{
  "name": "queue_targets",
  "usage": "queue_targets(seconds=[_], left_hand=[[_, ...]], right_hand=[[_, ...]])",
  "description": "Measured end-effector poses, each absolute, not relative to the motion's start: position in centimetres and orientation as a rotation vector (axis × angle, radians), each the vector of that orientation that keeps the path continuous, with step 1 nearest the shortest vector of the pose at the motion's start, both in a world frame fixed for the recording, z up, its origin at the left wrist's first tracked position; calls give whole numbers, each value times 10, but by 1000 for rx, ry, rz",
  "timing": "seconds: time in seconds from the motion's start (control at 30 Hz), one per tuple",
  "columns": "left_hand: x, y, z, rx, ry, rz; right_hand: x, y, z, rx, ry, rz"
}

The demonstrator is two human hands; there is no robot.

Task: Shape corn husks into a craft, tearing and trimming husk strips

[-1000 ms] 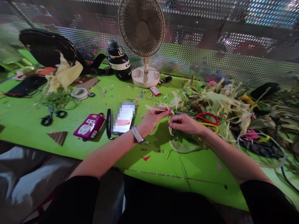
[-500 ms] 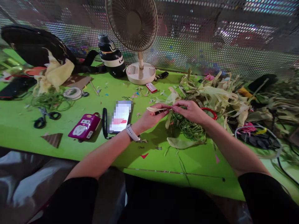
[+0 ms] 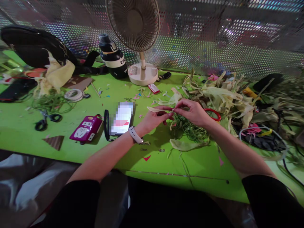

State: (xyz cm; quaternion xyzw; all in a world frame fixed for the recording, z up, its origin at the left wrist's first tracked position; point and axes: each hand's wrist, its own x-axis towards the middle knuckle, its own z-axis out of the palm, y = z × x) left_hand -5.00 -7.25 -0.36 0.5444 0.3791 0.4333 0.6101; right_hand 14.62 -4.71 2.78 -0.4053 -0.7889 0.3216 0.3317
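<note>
A pale strip of corn husk lies across the fingers of my left hand, which is closed on it. My right hand pinches the strip's other end, the fingertips of both hands almost meeting. Just below my right hand rests a tangle of green strands on the table. A flat loose husk lies nearer to me, and behind my right wrist a red ring shows in part. To the right spreads a heap of dried husks.
On the green table lie a phone, a purple power socket, scissors and a tape roll. A fan and a black bottle stand at the back, by a perforated metal wall.
Both hands have shifted very slightly, and the husk strip's free end has moved a little to the left and up. The grip of both hands stays the same.
</note>
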Motion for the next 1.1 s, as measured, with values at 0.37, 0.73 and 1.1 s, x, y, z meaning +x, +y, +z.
queue_targets(seconds=[0.37,0.73,1.1], left_hand=[[-54,-71,2,1391,954,923],[-59,-75,5,1403,604,1001],[-59,-75,6,1405,677,1000]], right_hand=[[146,-54,36,-1086,-2108,816],[150,-46,40,-894,-1840,1378],[145,-48,34,-833,-1641,1571]])
